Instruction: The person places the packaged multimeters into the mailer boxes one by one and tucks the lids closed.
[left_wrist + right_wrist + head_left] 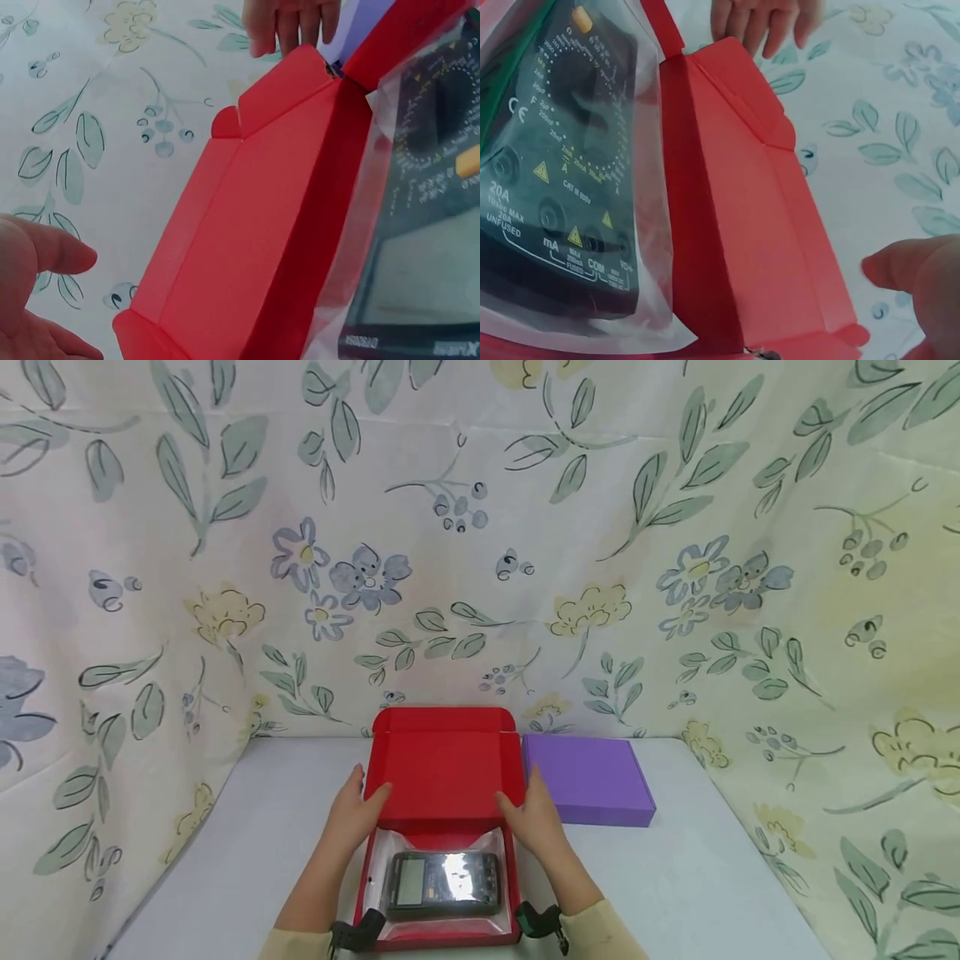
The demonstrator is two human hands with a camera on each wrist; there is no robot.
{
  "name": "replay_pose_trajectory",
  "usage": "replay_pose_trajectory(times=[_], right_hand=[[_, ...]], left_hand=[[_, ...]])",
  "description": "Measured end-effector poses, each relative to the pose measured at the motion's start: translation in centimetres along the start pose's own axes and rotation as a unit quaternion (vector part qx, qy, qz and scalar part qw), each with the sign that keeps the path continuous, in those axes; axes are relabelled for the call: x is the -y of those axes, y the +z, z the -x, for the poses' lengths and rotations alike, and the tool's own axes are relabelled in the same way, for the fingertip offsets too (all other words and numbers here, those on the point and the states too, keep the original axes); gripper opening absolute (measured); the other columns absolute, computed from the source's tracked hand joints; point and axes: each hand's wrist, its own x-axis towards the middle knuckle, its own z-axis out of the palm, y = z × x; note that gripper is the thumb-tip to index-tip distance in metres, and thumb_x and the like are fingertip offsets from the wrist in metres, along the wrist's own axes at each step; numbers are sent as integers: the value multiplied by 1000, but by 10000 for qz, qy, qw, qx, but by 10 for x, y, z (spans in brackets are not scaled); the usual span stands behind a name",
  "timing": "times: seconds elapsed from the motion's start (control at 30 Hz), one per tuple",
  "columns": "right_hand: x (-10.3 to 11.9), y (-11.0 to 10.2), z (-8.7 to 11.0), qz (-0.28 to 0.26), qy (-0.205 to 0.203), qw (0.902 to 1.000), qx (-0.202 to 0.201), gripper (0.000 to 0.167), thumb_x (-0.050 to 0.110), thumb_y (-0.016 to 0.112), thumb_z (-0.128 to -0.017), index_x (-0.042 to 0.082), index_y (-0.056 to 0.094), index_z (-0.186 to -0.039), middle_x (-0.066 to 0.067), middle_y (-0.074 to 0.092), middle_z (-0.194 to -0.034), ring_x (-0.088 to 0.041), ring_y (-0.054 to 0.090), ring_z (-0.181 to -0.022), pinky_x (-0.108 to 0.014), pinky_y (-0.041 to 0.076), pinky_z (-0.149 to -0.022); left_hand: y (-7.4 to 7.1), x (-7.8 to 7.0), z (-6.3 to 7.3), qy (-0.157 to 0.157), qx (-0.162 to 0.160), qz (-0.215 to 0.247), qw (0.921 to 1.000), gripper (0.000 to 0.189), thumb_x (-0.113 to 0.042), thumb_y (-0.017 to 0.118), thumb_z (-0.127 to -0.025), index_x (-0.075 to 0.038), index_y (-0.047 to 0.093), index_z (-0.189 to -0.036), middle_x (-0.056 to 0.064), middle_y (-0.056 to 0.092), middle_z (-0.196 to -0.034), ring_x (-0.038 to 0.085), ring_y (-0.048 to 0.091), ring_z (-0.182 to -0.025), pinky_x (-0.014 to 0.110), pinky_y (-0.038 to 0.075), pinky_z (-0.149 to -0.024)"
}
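Observation:
A red cardboard box [360, 906] stands with its lid [442, 768] raised at the back. Inside lies a dark digital multimeter [435, 891], wrapped in a clear plastic bag [649, 225]; its screen, dial and sockets show through. My left hand [352, 814] is beside the lid's left edge, thumb and fingers spread. On the right edge's side, my right hand [536, 818] is held the same way. Both wrist views show a gap between the near hand's thumb and the lid. Some fingertips are out of sight.
A closed purple box [588, 781] lies on the white table [690, 877], right of the red lid and close against it. Behind the table hangs a floral cloth [465, 568], which also runs down both sides.

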Motion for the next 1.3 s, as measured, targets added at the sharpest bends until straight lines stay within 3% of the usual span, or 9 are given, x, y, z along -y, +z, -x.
replay_pose_trajectory(times=[0.2,0.5,0.67,0.8,1.0,1.13,1.3], right_hand=[[2,4,0,-412,-58,9991,119,89,28,69,-98,-11,16,-158,-32,30,-159,-48,31,-146,-64,34,-111],[8,6,0,-1145,-302,9919,452,92,22,70,-97,-2,10,-162,-26,33,-159,-47,40,-141,-62,45,-102],[10,6,1,-1399,-383,9870,688,90,16,67,-97,-1,8,-163,-26,26,-163,-46,31,-147,-63,40,-106],[11,5,2,-1579,-346,9839,756,88,12,65,-97,0,7,-163,-25,22,-165,-46,27,-149,-63,40,-106],[12,3,3,-2046,-285,9747,855,75,9,49,-103,-1,4,-163,-25,15,-167,-44,18,-152,-63,29,-113],[12,2,2,-2366,-189,9676,864,70,11,41,-105,0,4,-163,-24,13,-168,-43,14,-153,-66,23,-115],[11,2,4,-2438,-170,9666,769,66,9,37,-104,-1,7,-163,-24,15,-167,-41,13,-154,-66,17,-118]], left_hand=[[2,-6,-4,-19,234,402,9989,95,-35,67,-97,-3,6,-164,28,29,-159,51,35,-140,61,51,-96],[3,-9,-5,66,414,760,9962,91,-28,63,-99,-1,4,-163,27,22,-164,50,26,-147,61,45,-103],[3,-8,-4,80,474,980,9940,87,-20,58,-99,-1,3,-163,24,20,-166,47,23,-149,60,42,-106],[2,-8,-5,47,518,1010,9935,80,-19,52,-101,-1,5,-163,23,18,-167,46,17,-152,63,32,-112],[-2,-6,-9,-25,608,1113,9919,74,-20,43,-101,-1,8,-163,22,14,-168,45,10,-153,66,18,-117],[-5,-4,-9,-61,670,1220,9903,76,-19,44,-100,-3,7,-164,19,10,-170,45,8,-153,67,19,-116],[-5,-3,-6,-66,727,1346,9882,76,-19,45,-101,-3,6,-164,19,8,-170,45,8,-153,66,20,-116]])
